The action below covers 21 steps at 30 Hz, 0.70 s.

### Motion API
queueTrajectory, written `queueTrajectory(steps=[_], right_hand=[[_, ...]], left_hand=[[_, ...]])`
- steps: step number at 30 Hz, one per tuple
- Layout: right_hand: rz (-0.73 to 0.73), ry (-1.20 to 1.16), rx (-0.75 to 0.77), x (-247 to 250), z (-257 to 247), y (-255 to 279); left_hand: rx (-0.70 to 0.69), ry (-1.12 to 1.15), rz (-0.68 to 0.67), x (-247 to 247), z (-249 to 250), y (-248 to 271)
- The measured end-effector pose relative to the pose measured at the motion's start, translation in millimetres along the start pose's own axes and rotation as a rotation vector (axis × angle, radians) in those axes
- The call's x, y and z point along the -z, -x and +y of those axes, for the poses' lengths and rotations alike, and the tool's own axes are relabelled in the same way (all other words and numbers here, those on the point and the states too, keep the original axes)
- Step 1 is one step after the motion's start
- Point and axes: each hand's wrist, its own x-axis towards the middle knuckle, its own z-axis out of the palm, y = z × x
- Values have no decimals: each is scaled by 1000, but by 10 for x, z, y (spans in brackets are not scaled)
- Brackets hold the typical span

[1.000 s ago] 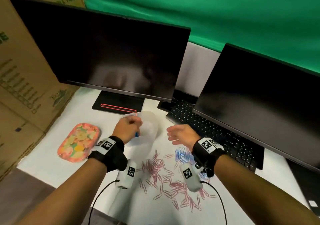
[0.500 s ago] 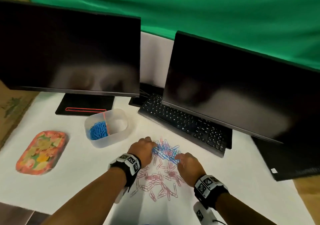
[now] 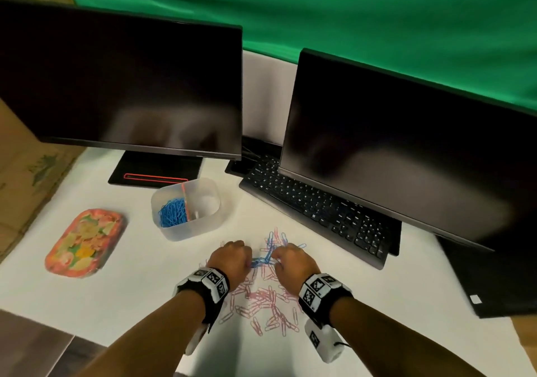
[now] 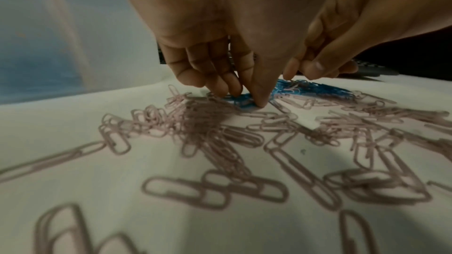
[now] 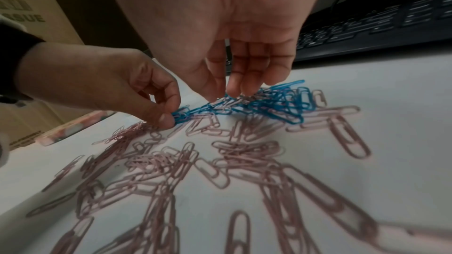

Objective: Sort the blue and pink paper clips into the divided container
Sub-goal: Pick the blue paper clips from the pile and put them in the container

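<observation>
A clear divided container (image 3: 200,228) stands behind my hands, with blue clips (image 3: 173,212) in its left compartment. On the white table, a small bunch of blue paper clips (image 3: 263,260) lies at the far edge of a spread of pink paper clips (image 3: 261,298). My left hand (image 3: 250,263) pinches the left end of the blue bunch (image 4: 242,100) between thumb and fingers. My right hand (image 3: 276,261) has its thumb and fingertips closed on the blue clips (image 5: 276,101) from above. In the right wrist view, a strand of blue clips runs between the two hands.
A black keyboard (image 3: 319,208) lies behind and to the right, under the right monitor (image 3: 392,149). The left monitor's stand (image 3: 154,170) sits behind the container. A flowered tray (image 3: 84,243) lies at the left, with cardboard boxes (image 3: 26,173) beyond it.
My left hand left the container, which now stands on the table. Both hands came down on the blue clips and drew them together into a strand.
</observation>
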Motion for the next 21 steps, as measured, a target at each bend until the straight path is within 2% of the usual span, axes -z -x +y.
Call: queueTrajectory(steps=[5,9,13,17,21], right_hand=[[-21,70,57,-15,-65,-130],[-70,230,150,-5,-91,-252],[-36,261,195,28,-113,-314],[40,-3,148,50,-58,-308],[34,-444,-43,115,-6,-296]], left_hand=[[83,284,23,52,-65,49],[156,554,65,130,-136,85],[208,725,71,170,-187,103],[249,897,74,160,-248,91],[266,1053,75,199,-274,60]])
